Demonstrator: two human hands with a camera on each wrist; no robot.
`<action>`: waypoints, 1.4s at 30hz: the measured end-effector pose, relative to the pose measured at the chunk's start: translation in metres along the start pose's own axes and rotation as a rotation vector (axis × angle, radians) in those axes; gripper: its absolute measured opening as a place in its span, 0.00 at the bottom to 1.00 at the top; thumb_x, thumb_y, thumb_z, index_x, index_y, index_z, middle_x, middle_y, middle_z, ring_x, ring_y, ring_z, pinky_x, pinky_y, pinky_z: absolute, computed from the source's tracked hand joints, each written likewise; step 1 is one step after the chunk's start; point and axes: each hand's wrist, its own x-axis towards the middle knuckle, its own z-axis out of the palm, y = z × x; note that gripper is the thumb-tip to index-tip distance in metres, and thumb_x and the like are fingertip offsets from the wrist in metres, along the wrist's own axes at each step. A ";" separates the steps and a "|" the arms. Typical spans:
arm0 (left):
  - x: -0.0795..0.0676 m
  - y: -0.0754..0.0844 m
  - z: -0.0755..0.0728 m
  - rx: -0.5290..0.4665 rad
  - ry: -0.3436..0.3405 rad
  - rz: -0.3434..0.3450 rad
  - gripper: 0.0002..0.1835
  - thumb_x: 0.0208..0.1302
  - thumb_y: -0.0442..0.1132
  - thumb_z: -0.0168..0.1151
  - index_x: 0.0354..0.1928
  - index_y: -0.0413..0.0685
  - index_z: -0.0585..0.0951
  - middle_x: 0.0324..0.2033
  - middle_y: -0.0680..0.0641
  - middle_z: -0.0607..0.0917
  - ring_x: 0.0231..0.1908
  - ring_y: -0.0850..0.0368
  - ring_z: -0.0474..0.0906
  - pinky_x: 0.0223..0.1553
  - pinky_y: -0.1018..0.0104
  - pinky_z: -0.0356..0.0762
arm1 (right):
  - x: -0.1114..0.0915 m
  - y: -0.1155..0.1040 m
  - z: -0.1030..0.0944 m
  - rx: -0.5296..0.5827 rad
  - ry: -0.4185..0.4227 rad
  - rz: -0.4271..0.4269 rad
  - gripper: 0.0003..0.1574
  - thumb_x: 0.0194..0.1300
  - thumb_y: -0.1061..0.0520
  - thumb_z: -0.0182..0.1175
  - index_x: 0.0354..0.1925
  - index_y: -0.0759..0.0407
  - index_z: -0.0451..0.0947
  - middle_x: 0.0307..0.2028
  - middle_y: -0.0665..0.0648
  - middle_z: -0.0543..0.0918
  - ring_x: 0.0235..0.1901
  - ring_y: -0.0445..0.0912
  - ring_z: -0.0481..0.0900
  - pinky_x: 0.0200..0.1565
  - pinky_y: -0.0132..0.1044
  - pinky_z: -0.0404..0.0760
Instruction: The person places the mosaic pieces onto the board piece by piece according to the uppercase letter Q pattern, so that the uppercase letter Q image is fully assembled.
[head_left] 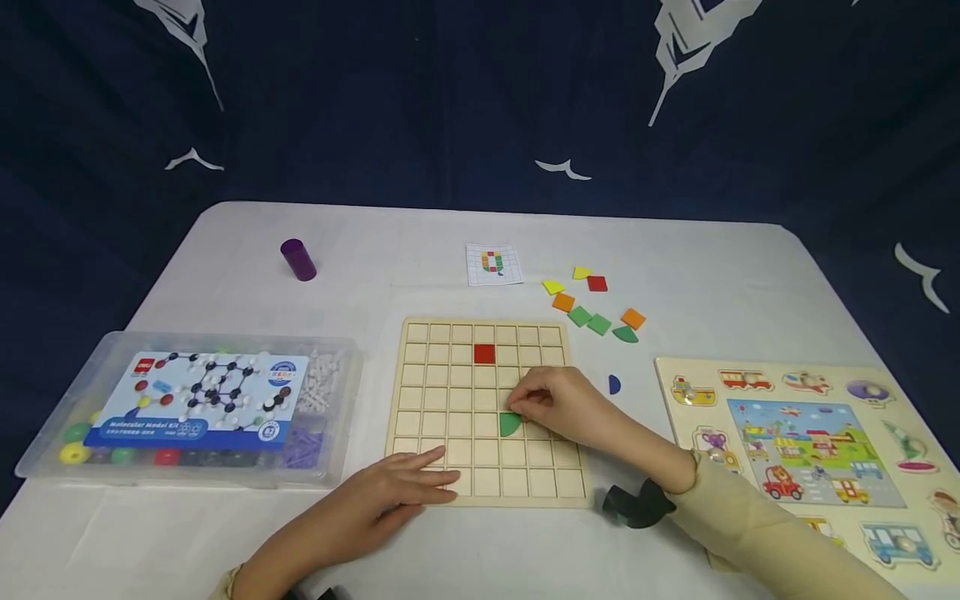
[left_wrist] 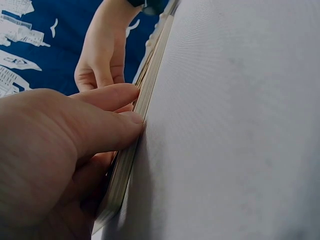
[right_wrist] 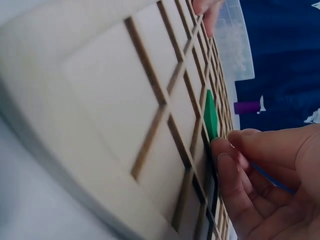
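Note:
A square wooden grid board (head_left: 450,401) lies on the table, with a red square tile (head_left: 484,354) in an upper cell. My right hand (head_left: 558,404) is over its right half, thumb and fingertips together at the edge of a green quarter-round tile (head_left: 511,424). In the right wrist view the fingertips pinch one end of this green tile (right_wrist: 211,117) at the grid. My left hand (head_left: 397,496) rests on the board's lower left corner, its fingers extended. From the left wrist, the thumb (left_wrist: 117,127) lies against the board's edge.
Behind the board lie a small pattern card (head_left: 493,265) and several loose tiles, including an orange square (head_left: 633,318) and a blue half-round (head_left: 615,384). A molecular model kit box (head_left: 202,408) stands left, a picture puzzle (head_left: 817,450) right. A purple cylinder (head_left: 298,260) is farther back.

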 end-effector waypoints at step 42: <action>-0.001 0.000 0.000 0.001 0.016 0.028 0.22 0.55 0.24 0.62 0.53 0.48 0.81 0.57 0.53 0.76 0.62 0.49 0.64 0.60 0.54 0.62 | 0.017 0.075 -0.086 -0.202 0.192 0.466 0.18 0.55 0.64 0.66 0.45 0.70 0.80 0.33 0.61 0.78 0.34 0.52 0.71 0.35 0.41 0.71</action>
